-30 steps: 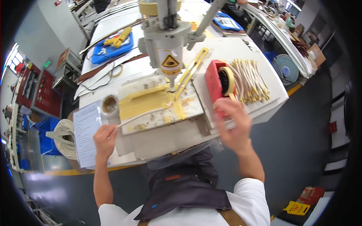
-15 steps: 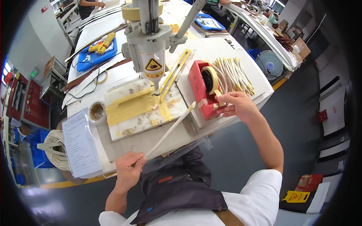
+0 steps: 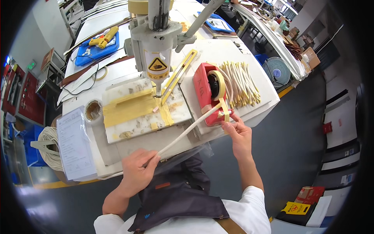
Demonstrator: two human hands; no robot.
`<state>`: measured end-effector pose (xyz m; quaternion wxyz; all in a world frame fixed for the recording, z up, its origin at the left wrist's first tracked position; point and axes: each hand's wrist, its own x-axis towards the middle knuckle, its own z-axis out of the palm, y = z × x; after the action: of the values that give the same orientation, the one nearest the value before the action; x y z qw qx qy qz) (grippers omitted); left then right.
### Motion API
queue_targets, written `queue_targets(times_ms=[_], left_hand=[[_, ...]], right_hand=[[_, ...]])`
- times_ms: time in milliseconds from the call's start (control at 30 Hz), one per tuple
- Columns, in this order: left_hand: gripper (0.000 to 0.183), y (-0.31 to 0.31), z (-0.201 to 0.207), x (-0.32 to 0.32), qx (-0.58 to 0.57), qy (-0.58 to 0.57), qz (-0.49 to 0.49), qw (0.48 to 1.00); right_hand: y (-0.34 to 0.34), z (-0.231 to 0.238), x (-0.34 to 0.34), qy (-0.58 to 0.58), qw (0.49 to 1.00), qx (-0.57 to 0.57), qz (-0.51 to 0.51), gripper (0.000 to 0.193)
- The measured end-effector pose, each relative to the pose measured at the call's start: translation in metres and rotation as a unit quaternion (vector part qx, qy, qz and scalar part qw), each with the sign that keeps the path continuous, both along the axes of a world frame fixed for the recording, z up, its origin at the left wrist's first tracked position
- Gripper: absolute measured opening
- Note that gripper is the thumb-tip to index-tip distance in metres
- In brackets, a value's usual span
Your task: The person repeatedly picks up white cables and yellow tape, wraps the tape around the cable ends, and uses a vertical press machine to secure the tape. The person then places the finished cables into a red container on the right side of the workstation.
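Observation:
My left hand (image 3: 139, 171) is closed around a white braided cord (image 3: 181, 134) that slants up to the right. The cord's far end lies against a strip of cream masking tape (image 3: 225, 110). That strip runs down from the tape roll (image 3: 220, 84) in a red tape dispenser (image 3: 201, 84). Thumb and fingers of my right hand (image 3: 239, 136) pinch the tape's lower end, just in front of the dispenser. Several cut white cords with yellow taped ends (image 3: 241, 84) lie in a pile right of the dispenser.
A grey press (image 3: 157, 50) stands over a marble slab (image 3: 136, 130) partly covered with yellow tape. Left of it are a tape roll (image 3: 93, 111), a paper sheet in a plastic sleeve (image 3: 76, 144) and a coil of cord (image 3: 48, 150). Farther back, a blue tray (image 3: 91, 56) holds a yellow glue gun (image 3: 104, 38).
The cord's end has moved up and right from open space to the tape strip. My right hand has drawn the tape downward, and more of the strip shows.

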<state>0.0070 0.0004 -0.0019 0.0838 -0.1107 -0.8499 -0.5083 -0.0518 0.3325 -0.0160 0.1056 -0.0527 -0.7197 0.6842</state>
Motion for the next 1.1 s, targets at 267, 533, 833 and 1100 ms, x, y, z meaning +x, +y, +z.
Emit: queue_targets(times_ms=[267,533,833,1100], left_hand=[[0.011,0.006,0.005,-0.001,0.009,0.014,0.009,1.0],[0.015,0.016,-0.004,0.004,0.014,0.033,0.003,0.999],[0.018,0.017,-0.006,0.013,-0.021,0.104,0.026,0.994],[0.022,0.022,-0.012,0.012,-0.056,0.186,0.031,0.981]], right_hand=[[0.018,-0.003,-0.001,0.004,0.987,0.136,-0.086,0.016],[-0.09,0.034,0.042,0.086,0.935,0.173,0.299,0.012],[-0.121,0.017,0.044,0.007,0.953,0.145,0.267,0.019],[-0.113,0.014,0.042,-0.041,0.955,0.126,0.265,0.019]])
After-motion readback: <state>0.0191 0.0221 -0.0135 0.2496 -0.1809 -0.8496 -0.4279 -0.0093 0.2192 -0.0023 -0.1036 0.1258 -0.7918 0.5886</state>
